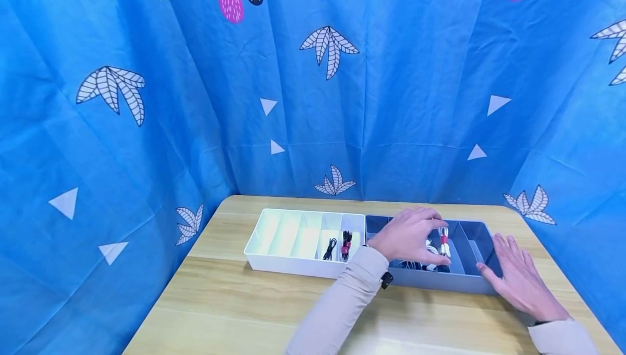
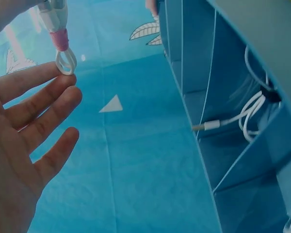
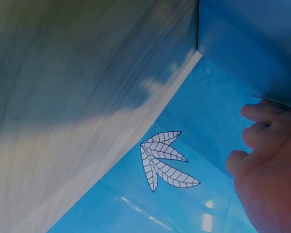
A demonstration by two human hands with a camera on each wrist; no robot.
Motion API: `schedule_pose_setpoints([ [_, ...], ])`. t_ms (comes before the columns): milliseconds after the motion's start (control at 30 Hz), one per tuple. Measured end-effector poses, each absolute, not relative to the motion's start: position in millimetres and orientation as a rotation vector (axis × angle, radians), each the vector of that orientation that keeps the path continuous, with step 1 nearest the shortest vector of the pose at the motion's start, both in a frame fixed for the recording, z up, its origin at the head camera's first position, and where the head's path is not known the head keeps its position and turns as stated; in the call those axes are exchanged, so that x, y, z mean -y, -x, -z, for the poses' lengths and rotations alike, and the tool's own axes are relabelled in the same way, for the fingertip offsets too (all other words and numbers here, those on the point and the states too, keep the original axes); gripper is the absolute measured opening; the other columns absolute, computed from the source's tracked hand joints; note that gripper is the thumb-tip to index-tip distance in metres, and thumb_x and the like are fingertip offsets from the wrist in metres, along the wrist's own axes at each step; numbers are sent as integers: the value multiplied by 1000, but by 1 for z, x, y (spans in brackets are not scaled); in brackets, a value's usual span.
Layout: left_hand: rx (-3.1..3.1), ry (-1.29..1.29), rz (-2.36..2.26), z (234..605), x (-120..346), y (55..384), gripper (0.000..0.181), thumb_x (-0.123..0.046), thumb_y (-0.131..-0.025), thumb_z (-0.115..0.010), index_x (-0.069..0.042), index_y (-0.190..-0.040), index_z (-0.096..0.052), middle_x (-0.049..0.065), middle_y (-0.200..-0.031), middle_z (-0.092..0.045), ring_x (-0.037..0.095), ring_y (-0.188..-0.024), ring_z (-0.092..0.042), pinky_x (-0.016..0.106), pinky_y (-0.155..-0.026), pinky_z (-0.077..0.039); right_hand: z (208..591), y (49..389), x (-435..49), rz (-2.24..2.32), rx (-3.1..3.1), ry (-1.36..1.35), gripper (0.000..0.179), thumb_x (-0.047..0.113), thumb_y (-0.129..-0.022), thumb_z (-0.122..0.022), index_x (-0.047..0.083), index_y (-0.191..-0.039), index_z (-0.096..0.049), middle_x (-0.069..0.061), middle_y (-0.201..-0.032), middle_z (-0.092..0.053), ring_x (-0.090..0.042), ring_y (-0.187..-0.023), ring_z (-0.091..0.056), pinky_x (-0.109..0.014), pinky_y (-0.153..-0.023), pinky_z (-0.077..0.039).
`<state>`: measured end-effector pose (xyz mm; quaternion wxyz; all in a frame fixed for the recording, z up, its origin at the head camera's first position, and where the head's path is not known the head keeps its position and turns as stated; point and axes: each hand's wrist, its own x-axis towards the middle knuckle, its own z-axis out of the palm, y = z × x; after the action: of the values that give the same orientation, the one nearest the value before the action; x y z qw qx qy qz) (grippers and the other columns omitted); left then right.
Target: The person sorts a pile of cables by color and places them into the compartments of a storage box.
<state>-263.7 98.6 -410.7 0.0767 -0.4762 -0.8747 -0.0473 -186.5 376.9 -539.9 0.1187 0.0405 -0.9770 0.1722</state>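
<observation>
My left hand (image 1: 409,235) pinches a folded white cable (image 1: 444,242) with a red tie round its middle, holding it above the grey divided box (image 1: 435,278). In the left wrist view the cable's looped end meets my fingertips, and the other fingers spread apart. My right hand (image 1: 520,276) rests at the right end of the grey box, its thumb on the front rim and its fingers along the end wall. Another white cable (image 2: 252,109) with a dark tie lies in the grey box, its plug sticking out over a divider. Dark cables (image 1: 409,265) lie under my left hand.
A white divided box (image 1: 293,264) stands against the grey box's left end. Its two rightmost compartments hold a small black cable (image 1: 330,249) and a black cable with a red tie (image 1: 346,246). A blue curtain (image 1: 415,170) hangs behind the wooden table (image 1: 220,295).
</observation>
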Motion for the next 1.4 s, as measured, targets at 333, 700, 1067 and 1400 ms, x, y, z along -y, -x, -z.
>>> schedule_pose_setpoints([
  [333, 2622, 1392, 73, 429, -118, 265, 79, -80, -76, -57, -36, -141, -51, -15, -145, -49, 3, -135, -44, 26, -116, -37, 539, 188, -376, -518, 2883, -90, 90, 49, -99, -46, -10, -153, -4, -39, -156, -10, -46, -149, 18, -55, -116, 28],
  [700, 2615, 1362, 54, 450, -135, 269, 79, -82, -77, -54, -36, -141, -51, -17, -145, -50, 3, -136, -43, 28, -118, -35, 539, 188, -375, -518, 2882, -88, 90, 50, -99, -45, -11, -153, -6, -40, -156, -12, -47, -149, 16, -57, -117, 25],
  [1067, 2592, 1346, -11, 466, -147, 269, 79, -81, -77, -56, -34, -140, -52, -16, -143, -51, 4, -130, -48, 23, -109, -41, 537, 187, -376, -527, 2896, -74, 91, 51, -99, -45, -10, -153, -6, -39, -156, -11, -47, -149, 16, -64, -117, 19],
  [1400, 2595, 1335, 0, 473, -152, 271, 79, -81, -77, -55, -35, -142, -51, -16, -144, -50, 4, -129, -50, 23, -106, -43, 536, 186, -375, -533, 2898, -65, 91, 51, -99, -45, -10, -153, -5, -39, -156, -11, -47, -149, 17, -65, -117, 17],
])
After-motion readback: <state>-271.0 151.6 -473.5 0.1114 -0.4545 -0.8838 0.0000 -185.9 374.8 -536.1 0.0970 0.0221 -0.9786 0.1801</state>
